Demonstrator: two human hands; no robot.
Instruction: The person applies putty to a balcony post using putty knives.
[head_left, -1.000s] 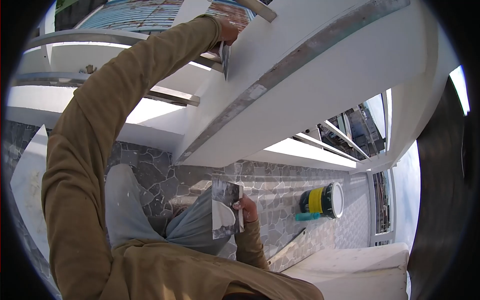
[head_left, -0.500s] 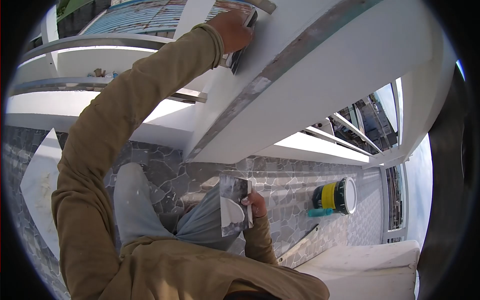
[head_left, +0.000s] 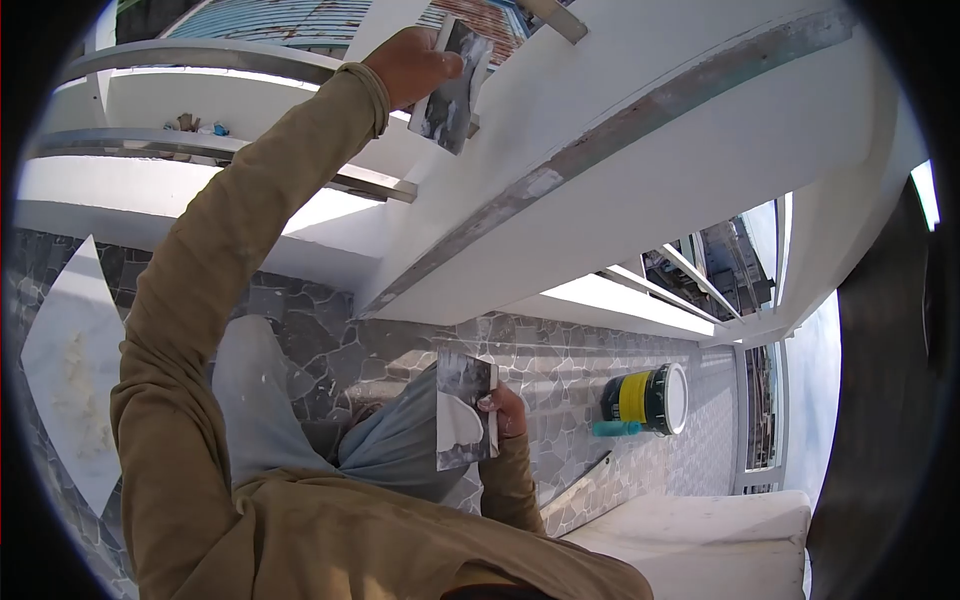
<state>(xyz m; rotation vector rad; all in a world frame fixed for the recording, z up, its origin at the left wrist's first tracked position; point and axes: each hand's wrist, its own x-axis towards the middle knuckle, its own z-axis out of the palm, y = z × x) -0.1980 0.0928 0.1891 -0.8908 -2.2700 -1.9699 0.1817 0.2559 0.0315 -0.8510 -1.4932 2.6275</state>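
My left hand [head_left: 410, 68] is raised at the top of the view, closed around a wide putty knife [head_left: 450, 90]. Its flat blade faces me, smeared with white and grey paste, beside a white wall [head_left: 520, 130]. A rough grey strip [head_left: 540, 185] runs along this wall's edge. Low in the middle, my right hand [head_left: 508, 408] grips the edge of a second wide blade [head_left: 462, 372], thumb on its face. A thick lump of white putty [head_left: 458, 425] lies on that blade, in front of my knee.
A dark bucket with a yellow label [head_left: 632, 398] stands on the stone-patterned floor, a teal roller-like object [head_left: 616, 429] beside it. A white board [head_left: 75, 370] lies at left. Metal rails [head_left: 200, 55] run at upper left. A whitish block-like surface [head_left: 700, 535] is at lower right.
My left hand has drawn the putty knife leftward, and the blade has turned so its smeared face shows. My right hand keeps its hold on the putty-loaded blade. The view has shifted slightly.
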